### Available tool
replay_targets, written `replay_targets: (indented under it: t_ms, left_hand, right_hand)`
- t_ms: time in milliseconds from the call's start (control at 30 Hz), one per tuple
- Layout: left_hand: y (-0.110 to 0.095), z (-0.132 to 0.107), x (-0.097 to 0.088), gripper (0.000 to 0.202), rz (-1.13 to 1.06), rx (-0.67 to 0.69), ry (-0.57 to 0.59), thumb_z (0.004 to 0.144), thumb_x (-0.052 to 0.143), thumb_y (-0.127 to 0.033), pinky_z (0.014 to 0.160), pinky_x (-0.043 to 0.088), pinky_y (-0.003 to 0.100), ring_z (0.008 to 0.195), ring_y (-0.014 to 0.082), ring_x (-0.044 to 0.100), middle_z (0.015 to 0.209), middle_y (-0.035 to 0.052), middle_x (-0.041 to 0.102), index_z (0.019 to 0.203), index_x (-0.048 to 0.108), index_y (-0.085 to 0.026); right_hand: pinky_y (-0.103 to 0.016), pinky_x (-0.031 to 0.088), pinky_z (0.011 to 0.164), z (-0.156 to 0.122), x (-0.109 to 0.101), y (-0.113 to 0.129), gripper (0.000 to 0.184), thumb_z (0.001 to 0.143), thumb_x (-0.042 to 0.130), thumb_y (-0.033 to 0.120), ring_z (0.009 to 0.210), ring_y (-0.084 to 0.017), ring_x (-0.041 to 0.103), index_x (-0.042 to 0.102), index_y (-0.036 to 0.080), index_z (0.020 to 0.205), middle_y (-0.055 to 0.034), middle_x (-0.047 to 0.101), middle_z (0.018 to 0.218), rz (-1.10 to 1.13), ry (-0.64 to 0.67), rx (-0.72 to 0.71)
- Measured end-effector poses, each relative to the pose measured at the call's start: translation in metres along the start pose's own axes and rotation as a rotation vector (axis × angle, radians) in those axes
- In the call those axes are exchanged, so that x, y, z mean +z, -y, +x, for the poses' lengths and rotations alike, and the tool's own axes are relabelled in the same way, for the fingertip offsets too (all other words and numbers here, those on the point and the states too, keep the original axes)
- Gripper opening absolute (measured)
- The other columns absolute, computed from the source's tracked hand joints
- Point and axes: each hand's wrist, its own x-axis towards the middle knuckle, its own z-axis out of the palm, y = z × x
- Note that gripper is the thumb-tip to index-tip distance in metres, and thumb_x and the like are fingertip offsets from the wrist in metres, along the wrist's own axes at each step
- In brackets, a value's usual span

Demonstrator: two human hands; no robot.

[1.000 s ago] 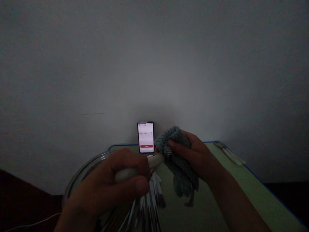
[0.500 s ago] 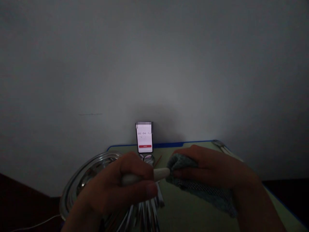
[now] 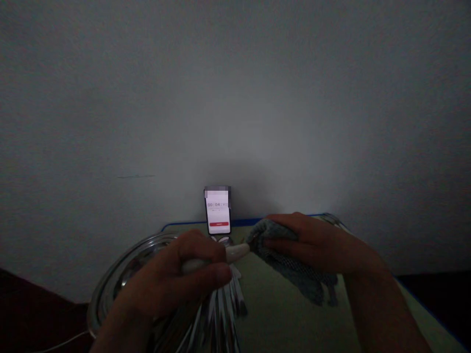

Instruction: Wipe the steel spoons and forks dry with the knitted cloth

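Note:
My left hand (image 3: 176, 282) is closed round the pale handle (image 3: 235, 253) of a piece of cutlery, holding it above a round metal tray (image 3: 110, 289). My right hand (image 3: 316, 245) is closed on a grey-green cloth (image 3: 290, 262) whose bunched end wraps the far end of that utensil. The cloth's loose end hangs down toward the green table (image 3: 294, 318). The utensil's working end is hidden inside the cloth.
Several pieces of cutlery (image 3: 221, 309) lie fanned out on the tray below my left hand. A lit phone (image 3: 218, 210) showing a timer leans against the wall at the back. More cutlery (image 3: 333, 219) lies at the table's far right edge.
My right hand with the cloth dropped from in front of the phone, flattened over the utensil's end, then drew slightly left. My left hand stayed put on the handle.

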Motion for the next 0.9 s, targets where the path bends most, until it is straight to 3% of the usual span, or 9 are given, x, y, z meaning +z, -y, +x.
replay_targets:
  t_ms: [300, 433, 600, 900]
  left_hand:
    - [0.007, 0.004, 0.006, 0.013, -0.192, -0.084, -0.05, 0.072, 0.058, -0.029, 0.056, 0.046, 0.023, 0.06, 0.0117, 0.052, 0.064, -0.0007, 0.056, 0.064, 0.058, -0.02]
    - [0.009, 0.007, 0.008, 0.012, -0.217, -0.07, -0.053, 0.073, 0.057, -0.029, 0.057, 0.045, 0.023, 0.061, 0.012, 0.052, 0.065, -0.0002, 0.056, 0.066, 0.059, -0.02]
    - [0.012, 0.014, 0.007, 0.027, -0.159, 0.028, 0.083, 0.077, 0.052, -0.036, 0.05, 0.042, 0.022, 0.052, 0.0106, 0.045, 0.053, -0.0015, 0.049, 0.056, 0.056, -0.02]
    - [0.015, 0.011, 0.009, 0.014, -0.204, -0.059, 0.004, 0.074, 0.059, -0.031, 0.06, 0.047, 0.023, 0.061, 0.0107, 0.052, 0.064, -0.0015, 0.056, 0.066, 0.057, -0.02]
  right_hand:
    - [-0.024, 0.037, 0.059, 0.01, 0.015, -0.001, 0.018, 0.087, 0.048, 0.033, 0.065, -0.011, 0.052, 0.053, 0.019, 0.077, 0.0022, 0.06, 0.073, -0.012, -0.172, -0.017]
    - [-0.025, 0.036, 0.059, 0.011, 0.014, 0.0, 0.021, 0.087, 0.047, 0.036, 0.065, -0.012, 0.052, 0.052, 0.019, 0.075, 0.0019, 0.059, 0.071, -0.032, -0.187, 0.019]
    - [-0.026, 0.036, 0.059, 0.012, 0.015, 0.001, 0.022, 0.087, 0.046, 0.038, 0.066, -0.013, 0.052, 0.051, 0.02, 0.075, 0.0012, 0.059, 0.072, -0.044, -0.193, 0.049]
    - [-0.029, 0.038, 0.062, 0.01, 0.019, -0.004, 0.022, 0.088, 0.044, 0.039, 0.068, -0.015, 0.053, 0.05, 0.021, 0.076, 0.0005, 0.059, 0.073, -0.048, -0.169, 0.073]
